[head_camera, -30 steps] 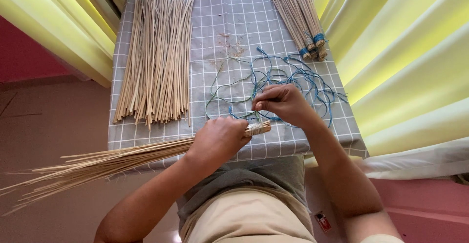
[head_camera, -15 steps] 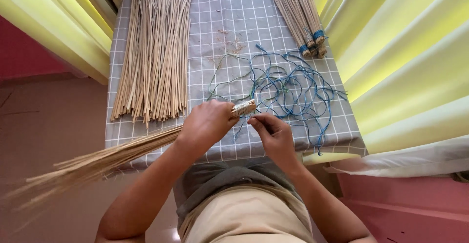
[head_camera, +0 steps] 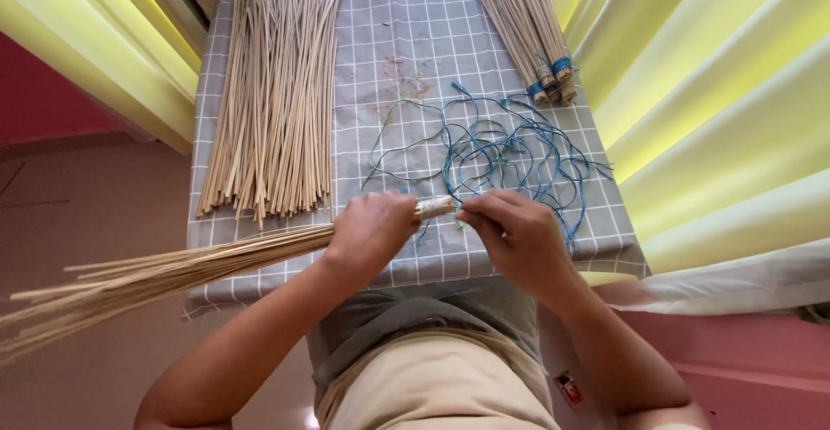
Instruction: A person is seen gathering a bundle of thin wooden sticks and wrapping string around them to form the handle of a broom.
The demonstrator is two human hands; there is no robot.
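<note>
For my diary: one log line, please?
left hand: grips stick bundle | right hand: pinches blue string at bundle end | loose sticks: on cloth

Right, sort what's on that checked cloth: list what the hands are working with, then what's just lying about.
In hand:
- left hand gripping the bundle of thin pale straw sticks
- right hand at the bundle's bound end
- tangle of blue and green string

Lying about:
- loose pile of pale sticks
- finished bundles tied with blue string
- grey checked cloth
</note>
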